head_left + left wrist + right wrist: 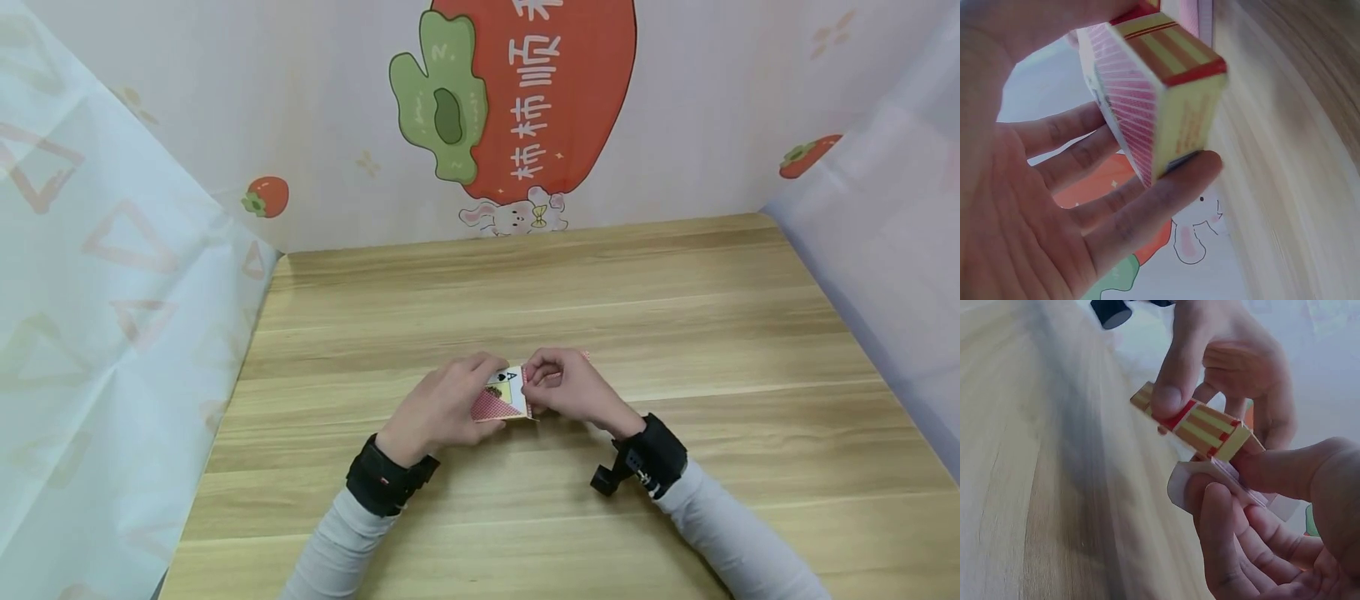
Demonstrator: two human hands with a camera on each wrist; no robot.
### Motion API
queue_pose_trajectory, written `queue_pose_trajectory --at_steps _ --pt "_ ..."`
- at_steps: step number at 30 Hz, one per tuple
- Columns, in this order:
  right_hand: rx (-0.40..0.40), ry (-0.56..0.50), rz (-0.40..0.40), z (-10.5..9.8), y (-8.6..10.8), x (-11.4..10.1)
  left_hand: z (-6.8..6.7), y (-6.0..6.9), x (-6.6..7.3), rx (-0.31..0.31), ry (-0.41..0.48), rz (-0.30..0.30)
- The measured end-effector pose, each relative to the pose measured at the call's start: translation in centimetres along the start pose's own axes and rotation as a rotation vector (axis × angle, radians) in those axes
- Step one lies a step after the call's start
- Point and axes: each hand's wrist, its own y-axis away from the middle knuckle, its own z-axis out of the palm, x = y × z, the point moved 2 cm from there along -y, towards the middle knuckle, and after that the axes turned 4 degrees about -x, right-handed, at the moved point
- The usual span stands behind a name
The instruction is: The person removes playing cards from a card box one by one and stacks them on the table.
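Found box [498, 402] at middle of scene, between both hands, seemingly raised off the surface [525, 300]. Gripped across its width by left hand [442, 408], with thumb on near side and fingers on far side; judged so held to steady box and leave right end free. Noted ace print facing up, striped side facing near. Found right hand [566, 387] at that right end, with fingers narrowed in a pinch on thin pale piece [1180, 482]. Cannot tell whether flap or cards, for want of a clear view past the fingers. Judged pinched by the edge for fine control. Sighted red-patterned corner [587, 356] just beyond right hand; cannot tell to what attached. Noted dark straps [654, 457] on both wrists and printed backdrop [555, 108] at far edge of surface.
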Motion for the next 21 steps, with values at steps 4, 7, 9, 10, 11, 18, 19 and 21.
queue_pose_trajectory --at_steps 4,7,9,10,11,18,19,21 --pt "0.013 -0.025 0.029 -0.1 0.0 -0.2 0.1 -0.2 0.1 0.002 -0.008 -0.022" --pt "0.009 -0.02 0.032 -0.3 0.0 -0.2 0.1 -0.2 0.1 0.002 -0.008 -0.049" --pt "0.006 -0.017 0.035 -0.5 0.0 -0.2 0.0 -0.2 0.0 0.007 -0.015 -0.066" --pt "0.008 -0.019 0.039 -0.6 0.0 -0.2 0.0 -0.2 -0.1 0.008 -0.019 -0.075" --pt "0.008 -0.013 0.039 -0.8 0.0 -0.3 0.0 -0.1 -0.1 0.009 -0.024 -0.082" --pt "0.003 -0.002 0.054 -1.9 0.1 -0.4 -0.4 0.0 -0.6 0.008 -0.029 -0.119" --pt "0.001 -0.008 0.061 -2.0 0.1 -0.4 -0.5 0.0 -0.7 0.008 -0.024 -0.123" --pt "-0.008 -0.02 0.073 -2.4 0.1 -0.4 -0.6 0.1 -0.9 0.009 -0.022 -0.135"
